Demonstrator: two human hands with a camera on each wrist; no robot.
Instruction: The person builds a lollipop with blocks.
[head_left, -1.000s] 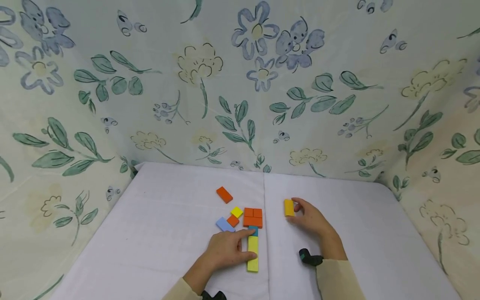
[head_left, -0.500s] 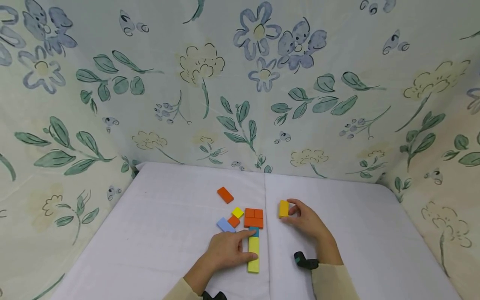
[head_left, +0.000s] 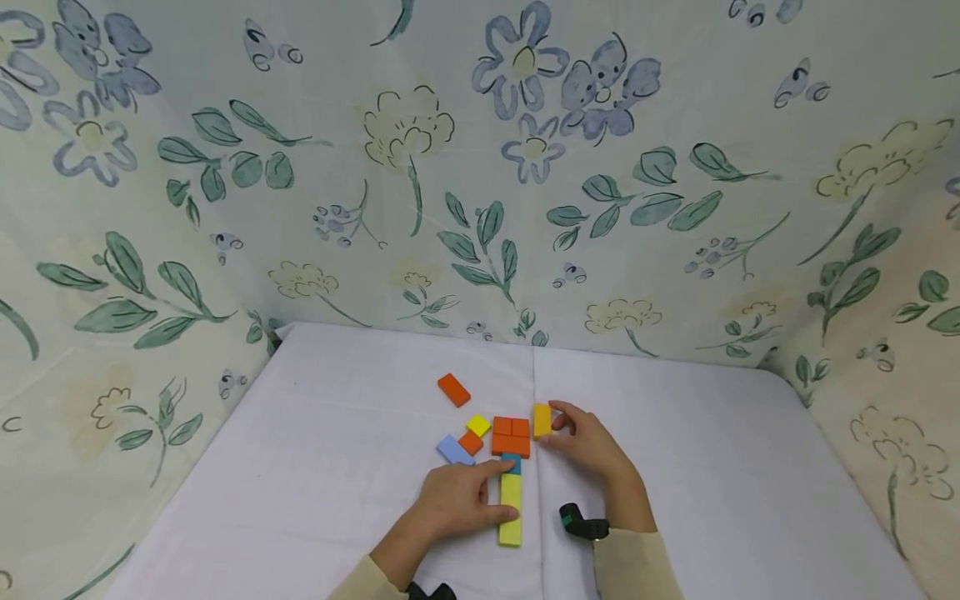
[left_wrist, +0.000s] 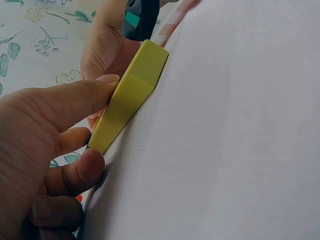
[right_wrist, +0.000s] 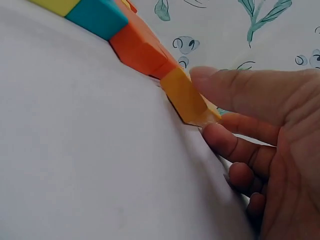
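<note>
My right hand (head_left: 596,446) pinches an amber-yellow block (head_left: 542,422) between thumb and fingers, right beside a cluster of orange-red blocks (head_left: 512,428). In the right wrist view, the end of this amber block (right_wrist: 184,94) is up against the orange block (right_wrist: 145,52). Below the cluster, a teal block (head_left: 515,459) and a lime-yellow strip (head_left: 510,490) continue in a line toward me. My left hand (head_left: 453,500) touches the line from its left side, index fingertip on the teal block and thumb on the lime strip. Its other fingers are bent, partly hidden.
To the left of the cluster lie a small yellow block (head_left: 478,425), an orange block (head_left: 471,442) and a light blue block (head_left: 454,450). Another orange block (head_left: 453,390) lies farther back. White cloth covers the table (head_left: 337,467); a floral curtain (head_left: 480,167) hangs behind.
My right hand has slid leftward with the amber block, from well right of the orange-red cluster to its right edge. The left hand stays on the teal and lime pieces.
</note>
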